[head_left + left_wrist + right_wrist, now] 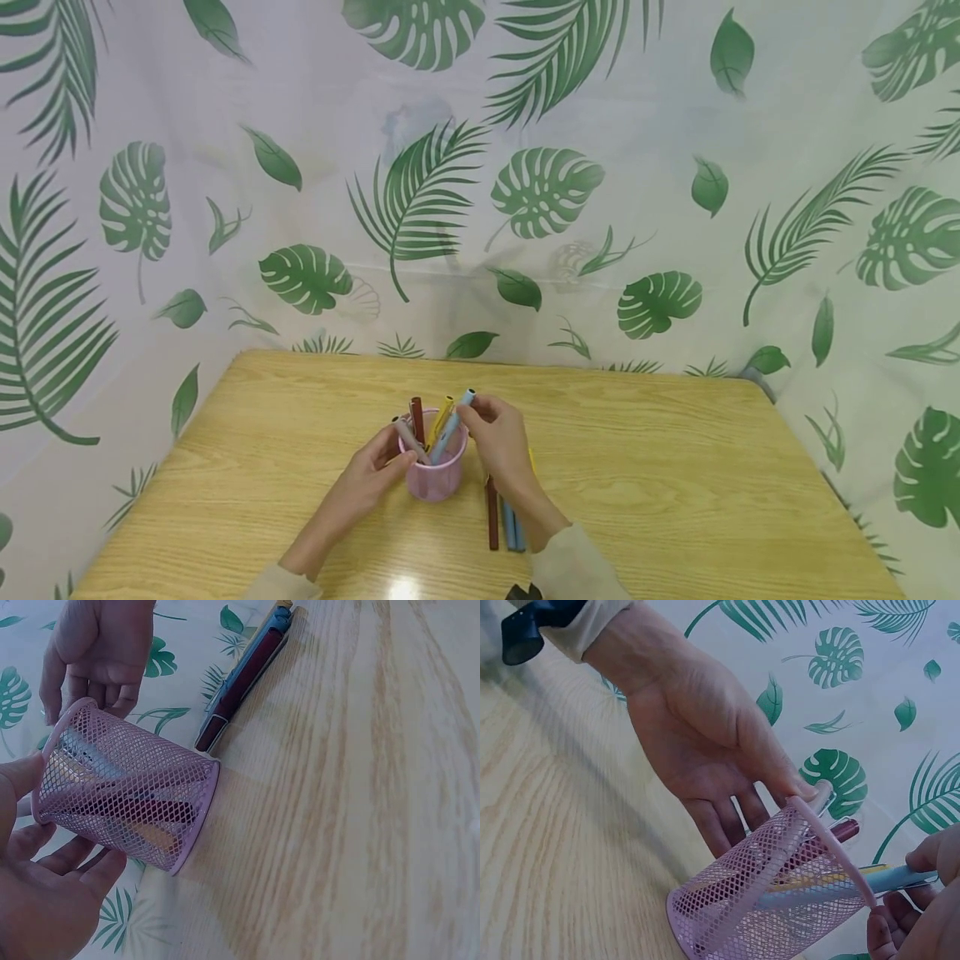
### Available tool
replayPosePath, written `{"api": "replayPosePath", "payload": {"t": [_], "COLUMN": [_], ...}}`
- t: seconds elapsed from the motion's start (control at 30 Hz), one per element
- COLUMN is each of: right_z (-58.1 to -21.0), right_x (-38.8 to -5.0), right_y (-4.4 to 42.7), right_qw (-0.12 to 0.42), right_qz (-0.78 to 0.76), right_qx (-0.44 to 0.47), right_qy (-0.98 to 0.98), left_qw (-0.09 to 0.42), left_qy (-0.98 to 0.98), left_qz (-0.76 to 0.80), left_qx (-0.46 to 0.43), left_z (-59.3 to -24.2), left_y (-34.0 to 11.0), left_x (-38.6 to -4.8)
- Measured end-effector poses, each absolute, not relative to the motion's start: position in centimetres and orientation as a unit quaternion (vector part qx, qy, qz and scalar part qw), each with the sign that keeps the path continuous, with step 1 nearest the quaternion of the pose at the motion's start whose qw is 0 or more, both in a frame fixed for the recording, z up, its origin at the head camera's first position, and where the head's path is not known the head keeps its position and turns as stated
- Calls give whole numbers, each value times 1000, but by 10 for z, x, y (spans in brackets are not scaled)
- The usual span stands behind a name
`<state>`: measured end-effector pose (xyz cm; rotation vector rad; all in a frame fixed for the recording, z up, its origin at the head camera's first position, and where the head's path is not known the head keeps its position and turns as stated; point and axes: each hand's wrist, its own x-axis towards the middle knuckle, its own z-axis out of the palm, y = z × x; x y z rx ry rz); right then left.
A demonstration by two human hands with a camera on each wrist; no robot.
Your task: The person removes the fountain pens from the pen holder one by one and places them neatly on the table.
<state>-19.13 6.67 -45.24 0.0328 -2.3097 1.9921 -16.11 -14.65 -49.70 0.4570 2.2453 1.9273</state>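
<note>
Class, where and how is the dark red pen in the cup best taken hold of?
Probably pinch the dark red pen by its upper end, from above: it stands in the pink mesh cup with only that end sticking out. The left hand holds the cup on one side; the right hand, pinching the light blue pen, takes up the other.

Head view: from above, facing forward and down, farthest off, covering most of the table (660, 483) and leaf-print cloth (637, 108). Left wrist view: close, rolled sideways, facing the pink mesh cup (131, 787). Right wrist view: likewise close, rolled the opposite way. Shared by both wrist views: cup, left hand (52, 892), right hand (105, 652).
</note>
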Motion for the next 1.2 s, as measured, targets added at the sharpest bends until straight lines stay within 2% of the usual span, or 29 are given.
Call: {"api": "replayPosePath", "payload": {"t": [0.4, 1.2], "right_z": [-443, -420], "right_x": [-193, -198], "right_y": [90, 128], "right_qw": [36, 42], "right_qz": [665, 738], "right_qx": [-13, -27], "right_qy": [-746, -673], "left_qw": [58, 70], "left_qy": [752, 744], "left_qz": [640, 645], "left_qx": [147, 160], "left_z": [-496, -497], "left_y": [-145, -146], "left_x": [-161, -159]}}
